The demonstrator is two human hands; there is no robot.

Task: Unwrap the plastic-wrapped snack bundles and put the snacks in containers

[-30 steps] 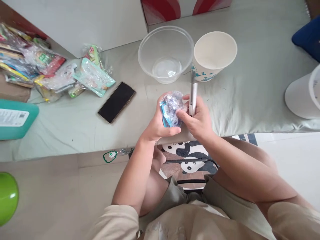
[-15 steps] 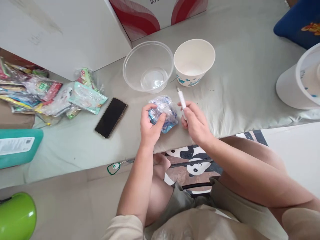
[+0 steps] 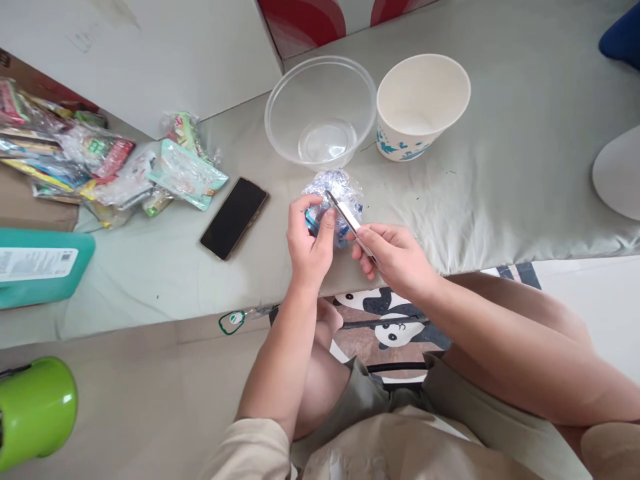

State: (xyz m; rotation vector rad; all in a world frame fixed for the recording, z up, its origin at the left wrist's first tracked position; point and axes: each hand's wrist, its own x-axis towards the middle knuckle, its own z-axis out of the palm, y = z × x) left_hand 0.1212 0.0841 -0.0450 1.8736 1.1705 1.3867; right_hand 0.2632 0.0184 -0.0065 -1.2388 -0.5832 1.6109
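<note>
My left hand [image 3: 309, 243] is closed around a small blue packet wrapped in crinkled clear plastic [image 3: 339, 193], held just above the grey-green sheet near its front edge. My right hand [image 3: 395, 257] grips a slim white utility knife [image 3: 346, 217], with its tip laid against the top of the packet. A clear plastic bowl [image 3: 320, 110] and a white paper cup with blue print [image 3: 421, 103] stand just beyond the packet, both with nothing in them.
A black phone [image 3: 234, 217] lies left of my hands. Several snack packets [image 3: 115, 167] are heaped at the far left beside a teal container [image 3: 43, 265]. A green round object [image 3: 35, 410] sits at bottom left. A white box [image 3: 150, 47] and a white lid [image 3: 620, 173] border the sheet.
The knife has swung from upright beside the packet to lying across it with its tip on the wrapper. My left hand shifted its grip on the packet.
</note>
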